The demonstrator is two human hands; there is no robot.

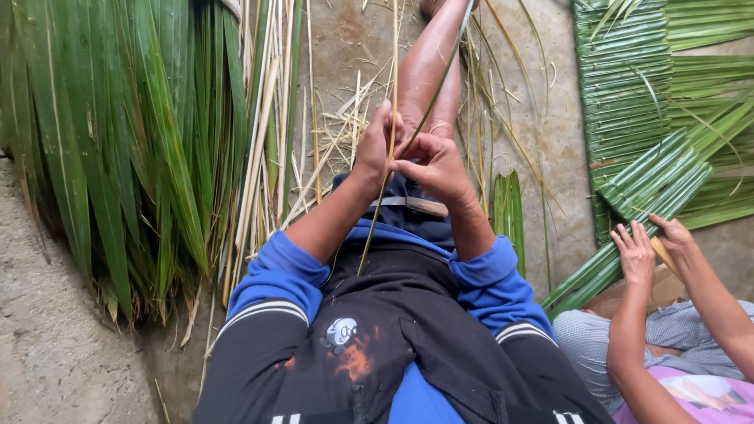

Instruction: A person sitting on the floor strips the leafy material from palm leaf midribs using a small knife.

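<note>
My left hand and my right hand meet above my lap, both pinching a long thin palm leaf strip that runs from my lap up past the top of the view. A green blade of the same leaf slants off to the upper right. A knife with a wooden handle lies across my lap just under my wrists. My bare leg stretches forward on the concrete floor. Blue sleeves cover my forearms.
A big heap of green palm fronds lies at the left, with pale dry midribs beside it. At the right another person's hands work on a folded green palm-leaf panel. A rough stone edge is at lower left.
</note>
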